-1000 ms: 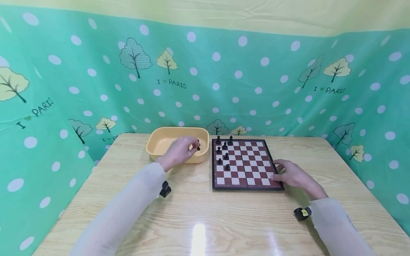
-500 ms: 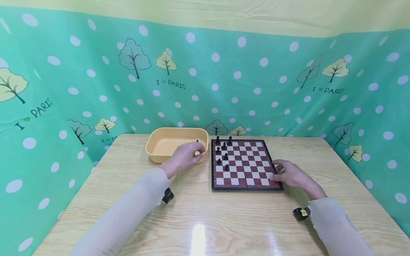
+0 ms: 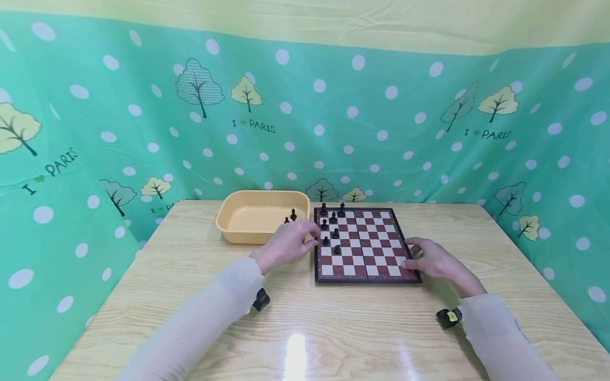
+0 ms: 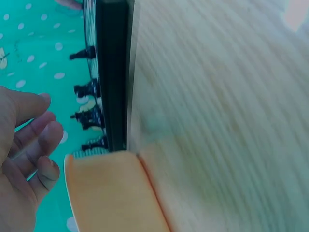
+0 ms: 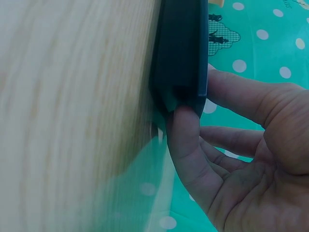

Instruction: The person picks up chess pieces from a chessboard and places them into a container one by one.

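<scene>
My left hand (image 3: 288, 241) has drawn out from over the right side of the yellow tub (image 3: 238, 236), where it was a second ago beside a small black figure, and is now to the right and nearer me, fingertips just by the chessboard (image 3: 378, 248) at its left edge. Its fingers are loosely curled with a gap between thumb and forefinger, and I see nothing in them. With the hand out of the way, two black pieces (image 3: 293, 214) show inside the tub, at its right end. My right hand (image 3: 436, 259) has stayed put, fingers parted only by the board's thickness, pinching its right edge near the near corner, thumb on the upper face. The board lies on the counter (image 3: 281, 312), right of the tub, with white and reddish-brown squares, a dark frame and a seam running near to far down the middle. Seven black chessmen (image 3: 335, 233) stand upright on its left half, mostly towards the far corner, in the same places as before; the squares right of the seam are bare.
</scene>
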Motion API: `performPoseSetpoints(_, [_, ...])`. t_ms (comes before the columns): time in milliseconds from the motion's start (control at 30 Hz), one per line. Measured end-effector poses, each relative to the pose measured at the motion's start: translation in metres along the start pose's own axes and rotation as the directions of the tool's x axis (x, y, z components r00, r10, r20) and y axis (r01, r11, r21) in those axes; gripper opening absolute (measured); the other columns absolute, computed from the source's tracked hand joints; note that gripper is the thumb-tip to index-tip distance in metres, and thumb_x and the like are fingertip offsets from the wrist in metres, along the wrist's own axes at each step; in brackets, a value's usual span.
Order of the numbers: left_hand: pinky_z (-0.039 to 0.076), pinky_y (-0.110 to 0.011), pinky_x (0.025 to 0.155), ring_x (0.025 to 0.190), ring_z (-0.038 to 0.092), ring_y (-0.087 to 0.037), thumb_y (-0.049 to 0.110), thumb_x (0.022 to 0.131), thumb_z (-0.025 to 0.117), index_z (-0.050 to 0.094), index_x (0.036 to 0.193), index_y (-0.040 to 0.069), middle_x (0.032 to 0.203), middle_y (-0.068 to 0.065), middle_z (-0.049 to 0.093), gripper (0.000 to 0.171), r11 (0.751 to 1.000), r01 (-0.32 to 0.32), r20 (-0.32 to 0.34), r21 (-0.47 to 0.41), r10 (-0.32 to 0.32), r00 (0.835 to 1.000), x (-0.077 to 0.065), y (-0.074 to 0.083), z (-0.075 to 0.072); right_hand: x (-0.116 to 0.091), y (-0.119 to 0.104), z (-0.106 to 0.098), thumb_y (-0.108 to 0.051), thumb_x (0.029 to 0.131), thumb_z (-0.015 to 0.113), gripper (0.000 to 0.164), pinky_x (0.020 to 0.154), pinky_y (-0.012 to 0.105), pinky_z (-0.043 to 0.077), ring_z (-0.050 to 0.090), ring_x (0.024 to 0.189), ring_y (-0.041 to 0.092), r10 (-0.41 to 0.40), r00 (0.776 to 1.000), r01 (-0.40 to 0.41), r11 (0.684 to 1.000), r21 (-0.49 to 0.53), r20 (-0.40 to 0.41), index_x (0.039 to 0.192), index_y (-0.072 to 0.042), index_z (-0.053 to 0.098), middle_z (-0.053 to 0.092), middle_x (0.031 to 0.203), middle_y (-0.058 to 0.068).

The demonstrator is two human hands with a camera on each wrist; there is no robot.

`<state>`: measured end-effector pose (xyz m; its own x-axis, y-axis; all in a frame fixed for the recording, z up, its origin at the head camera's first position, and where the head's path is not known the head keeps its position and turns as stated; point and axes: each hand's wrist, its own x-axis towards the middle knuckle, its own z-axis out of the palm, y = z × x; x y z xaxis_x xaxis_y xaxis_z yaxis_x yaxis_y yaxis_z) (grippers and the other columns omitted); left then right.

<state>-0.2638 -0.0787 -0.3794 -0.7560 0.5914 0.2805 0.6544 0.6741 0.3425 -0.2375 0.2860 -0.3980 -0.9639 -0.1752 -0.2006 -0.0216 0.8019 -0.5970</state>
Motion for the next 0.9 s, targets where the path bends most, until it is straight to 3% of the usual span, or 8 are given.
performPoseSetpoints(267, [0.047,-0.031,0.095,0.105,0.061,-0.016,0.017,0.090,0.066,0.064,0.115,0.011,0.116,0.000,0.064,0.027,1.000,-0.025,0.034,-0.019,0.026,0.999,0.003,0.011,0.012,0.000,0.001,0.000,-0.017,0.084,0.072,0.070,0.069,0.034,0.051,0.058,0.083,0.023,-0.010,1.000,0.010,1.000,-0.001,0.000,0.138,0.009,0.037,0.058,0.105,0.019])
performPoseSetpoints(533, [0.050,-0.026,0.087,0.097,0.062,-0.013,0.016,0.088,0.068,0.066,0.113,0.011,0.109,0.001,0.066,0.026,0.999,-0.040,0.040,-0.008,0.040,0.998,0.012,0.020,0.022,-0.001,-0.001,-0.001,-0.017,0.084,0.072,0.070,0.069,0.034,0.051,0.058,0.083,0.023,-0.003,1.000,0.003,1.000,0.001,-0.001,0.138,0.010,0.036,0.058,0.105,0.020])
performPoseSetpoints(900, [0.051,-0.027,0.085,0.096,0.062,-0.012,0.018,0.088,0.069,0.067,0.109,0.015,0.106,0.003,0.067,0.022,0.998,-0.054,0.048,0.042,0.052,0.997,0.023,0.021,0.035,0.000,0.000,-0.001,-0.018,0.085,0.072,0.070,0.069,0.034,0.050,0.058,0.084,0.023,0.006,1.000,-0.006,1.000,-0.005,-0.002,0.139,0.008,0.037,0.058,0.106,0.020])
